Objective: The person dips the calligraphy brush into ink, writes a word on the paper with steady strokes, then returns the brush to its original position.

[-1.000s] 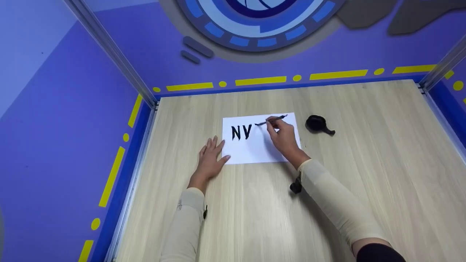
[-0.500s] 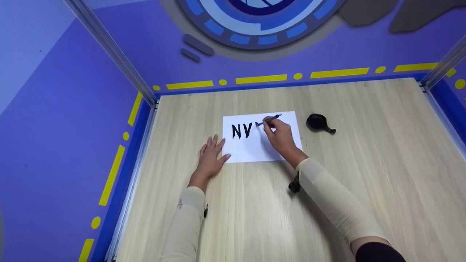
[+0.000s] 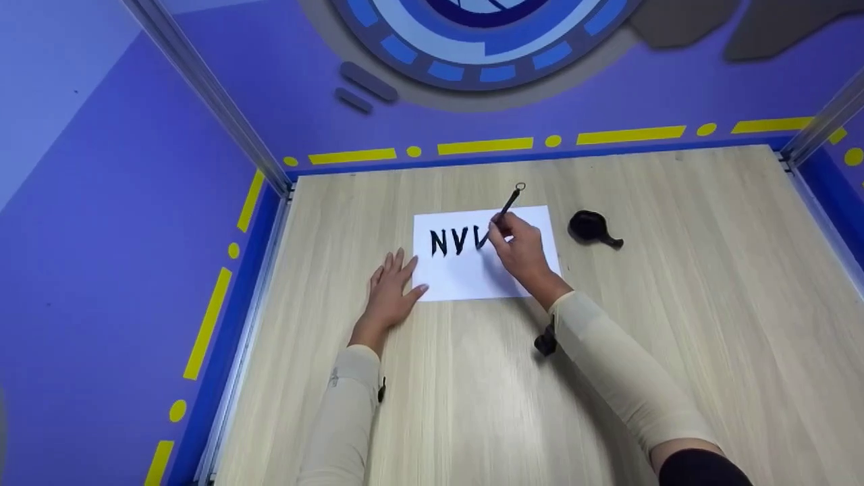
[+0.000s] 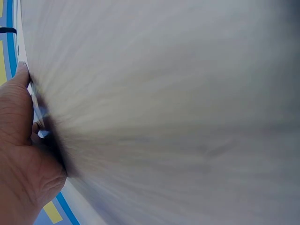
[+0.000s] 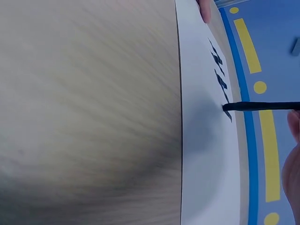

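A sheet of white paper (image 3: 452,280) lies on the table, with black painted letters (image 3: 449,241) "N" and "V" and a further stroke to their right. My right hand (image 3: 523,253) pinches a dark ink brush (image 3: 509,200) that has a small loop at its top end. In the right wrist view the tip of the brush (image 5: 253,106) touches the paper (image 5: 201,154) at the newest stroke. My left hand (image 3: 391,293) rests flat at the left edge of the paper, fingers spread and thumb on its lower left corner.
A small black dish with a short handle (image 3: 588,227) sits on the wooden table (image 3: 472,391) to the right of the paper. Blue and purple walls (image 3: 223,135) with yellow marks enclose the table at the back and sides.
The brush tip has moved down the paper, leaving a new slanted black stroke right of the "V". The brush has swung more upright. My left hand stays in place.
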{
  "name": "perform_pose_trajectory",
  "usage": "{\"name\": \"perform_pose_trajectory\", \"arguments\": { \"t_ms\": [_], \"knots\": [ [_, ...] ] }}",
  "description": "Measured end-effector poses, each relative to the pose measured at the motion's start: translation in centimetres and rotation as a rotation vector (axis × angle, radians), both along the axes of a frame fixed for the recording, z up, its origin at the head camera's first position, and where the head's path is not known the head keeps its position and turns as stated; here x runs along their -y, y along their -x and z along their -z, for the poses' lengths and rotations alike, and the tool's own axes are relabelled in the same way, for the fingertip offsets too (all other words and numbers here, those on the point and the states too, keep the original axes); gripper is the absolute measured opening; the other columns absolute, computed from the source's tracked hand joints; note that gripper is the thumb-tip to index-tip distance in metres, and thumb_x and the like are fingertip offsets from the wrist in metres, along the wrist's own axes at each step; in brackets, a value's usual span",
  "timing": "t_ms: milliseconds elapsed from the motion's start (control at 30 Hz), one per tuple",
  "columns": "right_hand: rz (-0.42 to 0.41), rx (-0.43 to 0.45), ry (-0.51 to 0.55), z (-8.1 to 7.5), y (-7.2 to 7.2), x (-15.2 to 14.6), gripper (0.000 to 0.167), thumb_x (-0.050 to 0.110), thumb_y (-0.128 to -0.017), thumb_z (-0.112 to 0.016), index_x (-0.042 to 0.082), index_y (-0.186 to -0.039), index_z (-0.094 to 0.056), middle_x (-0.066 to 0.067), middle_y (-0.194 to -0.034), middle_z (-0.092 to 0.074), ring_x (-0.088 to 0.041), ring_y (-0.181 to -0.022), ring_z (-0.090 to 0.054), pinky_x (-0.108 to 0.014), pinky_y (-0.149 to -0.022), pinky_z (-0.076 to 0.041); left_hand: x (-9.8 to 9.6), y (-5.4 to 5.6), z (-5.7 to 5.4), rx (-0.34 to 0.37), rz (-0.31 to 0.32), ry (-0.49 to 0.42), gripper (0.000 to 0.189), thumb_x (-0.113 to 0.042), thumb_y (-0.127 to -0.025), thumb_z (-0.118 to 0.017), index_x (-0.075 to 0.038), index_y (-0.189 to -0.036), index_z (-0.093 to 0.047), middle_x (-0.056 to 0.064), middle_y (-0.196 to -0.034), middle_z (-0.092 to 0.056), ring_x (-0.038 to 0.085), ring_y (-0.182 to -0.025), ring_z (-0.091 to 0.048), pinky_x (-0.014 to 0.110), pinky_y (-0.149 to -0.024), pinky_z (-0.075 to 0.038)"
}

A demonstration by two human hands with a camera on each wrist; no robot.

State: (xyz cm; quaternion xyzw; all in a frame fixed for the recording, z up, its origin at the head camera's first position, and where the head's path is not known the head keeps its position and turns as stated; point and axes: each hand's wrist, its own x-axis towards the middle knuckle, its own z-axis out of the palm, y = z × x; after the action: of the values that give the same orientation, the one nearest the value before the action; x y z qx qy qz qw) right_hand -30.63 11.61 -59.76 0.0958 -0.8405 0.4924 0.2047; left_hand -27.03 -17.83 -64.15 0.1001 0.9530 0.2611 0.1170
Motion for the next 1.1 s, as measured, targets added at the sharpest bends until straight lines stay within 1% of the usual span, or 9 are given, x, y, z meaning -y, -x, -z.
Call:
{"name": "perform_pose_trajectory", "arguments": {
  "t_ms": [133, 267, 400, 467, 600, 733, 833, 1000, 1100],
  "knots": [
    [0.002, 0.021, -0.018, -0.3, -0.2, 0.1, 0.011, 0.011, -0.101, -0.067, 0.003, -0.103, -0.073, -0.013, -0.091, -0.079, -0.028, -0.086, -0.078, -0.041, -0.072, -0.062, 0.1, 0.0, 0.1, 0.002, 0.000, 0.005, 0.072, -0.053, -0.109, -0.053, -0.028, -0.171, -0.027, 0.003, -0.183, -0.004, 0.030, -0.171, 0.004, 0.053, -0.139, 0.000],
    [-0.001, 0.048, -0.035, -0.4, -0.3, 0.1, 0.011, 0.013, -0.101, -0.067, 0.004, -0.103, -0.072, -0.013, -0.091, -0.079, -0.027, -0.086, -0.077, -0.035, -0.071, -0.059, 0.2, -0.1, 0.1, 0.008, -0.004, 0.006, 0.072, -0.054, -0.109, -0.052, -0.029, -0.171, -0.026, 0.002, -0.183, -0.003, 0.029, -0.171, 0.005, 0.053, -0.139, 0.001],
    [0.015, 0.057, -0.017, -0.9, -0.3, -0.2, 0.011, 0.013, -0.101, -0.066, 0.004, -0.103, -0.072, -0.012, -0.092, -0.079, -0.026, -0.086, -0.076, -0.029, -0.070, -0.056, 0.1, -0.1, 0.1, 0.004, 0.000, -0.001, 0.072, -0.054, -0.109, -0.053, -0.029, -0.171, -0.026, 0.002, -0.184, -0.003, 0.029, -0.171, 0.006, 0.053, -0.139, 0.001],
    [0.031, 0.038, 0.017, -1.4, -0.3, -0.4, 0.011, 0.013, -0.101, -0.066, 0.003, -0.102, -0.071, -0.012, -0.091, -0.079, -0.025, -0.086, -0.076, -0.025, -0.070, -0.055, 0.1, -0.1, 0.1, 0.000, 0.001, -0.003, 0.072, -0.053, -0.109, -0.053, -0.029, -0.171, -0.027, 0.003, -0.184, -0.003, 0.029, -0.171, 0.005, 0.053, -0.139, 0.001],
    [0.068, -0.031, 0.095, -2.6, -0.3, -0.7, 0.010, 0.010, -0.099, -0.067, 0.001, -0.100, -0.071, -0.014, -0.090, -0.078, -0.023, -0.084, -0.075, -0.016, -0.072, -0.053, 0.1, -0.1, 0.2, 0.000, 0.001, -0.002, 0.072, -0.053, -0.109, -0.054, -0.029, -0.171, -0.027, 0.002, -0.184, -0.004, 0.029, -0.172, 0.005, 0.053, -0.139, 0.001],
    [0.087, -0.068, 0.119, -3.5, -0.4, -1.0, 0.010, 0.010, -0.099, -0.068, 0.001, -0.100, -0.072, -0.012, -0.088, -0.078, -0.019, -0.082, -0.073, -0.012, -0.075, -0.051, 0.1, 0.1, 0.1, -0.004, 0.003, -0.008, 0.072, -0.053, -0.109, -0.054, -0.028, -0.171, -0.027, 0.003, -0.183, -0.004, 0.029, -0.171, 0.005, 0.053, -0.139, 0.000],
    [0.084, -0.071, 0.109, -3.3, -0.7, -1.0, 0.010, 0.010, -0.099, -0.069, 0.002, -0.101, -0.073, -0.011, -0.089, -0.079, -0.019, -0.083, -0.074, -0.012, -0.075, -0.051, 0.2, 0.2, 0.0, -0.013, 0.001, -0.018, 0.071, -0.052, -0.109, -0.054, -0.027, -0.170, -0.028, 0.004, -0.183, -0.005, 0.030, -0.171, 0.004, 0.054, -0.139, 0.000],
    [0.075, -0.081, 0.058, -2.1, -1.2, -1.2, 0.011, 0.007, -0.100, -0.069, 0.000, -0.105, -0.076, -0.013, -0.095, -0.081, -0.023, -0.088, -0.078, -0.016, -0.078, -0.057, 0.2, 0.1, 0.0, -0.011, -0.005, -0.023, 0.072, -0.052, -0.108, -0.055, -0.028, -0.170, -0.029, 0.004, -0.183, -0.005, 0.030, -0.171, 0.003, 0.053, -0.139, 0.001],
    [0.086, -0.064, 0.062, -1.5, -1.3, -1.5, 0.012, 0.006, -0.100, -0.068, 0.000, -0.107, -0.076, -0.015, -0.097, -0.081, -0.024, -0.089, -0.078, -0.016, -0.078, -0.057, 0.1, 0.0, 0.0, -0.001, -0.009, -0.022, 0.072, -0.053, -0.108, -0.055, -0.029, -0.170, -0.028, 0.002, -0.183, -0.004, 0.029, -0.171, 0.004, 0.053, -0.139, 0.002]
  ]
}}
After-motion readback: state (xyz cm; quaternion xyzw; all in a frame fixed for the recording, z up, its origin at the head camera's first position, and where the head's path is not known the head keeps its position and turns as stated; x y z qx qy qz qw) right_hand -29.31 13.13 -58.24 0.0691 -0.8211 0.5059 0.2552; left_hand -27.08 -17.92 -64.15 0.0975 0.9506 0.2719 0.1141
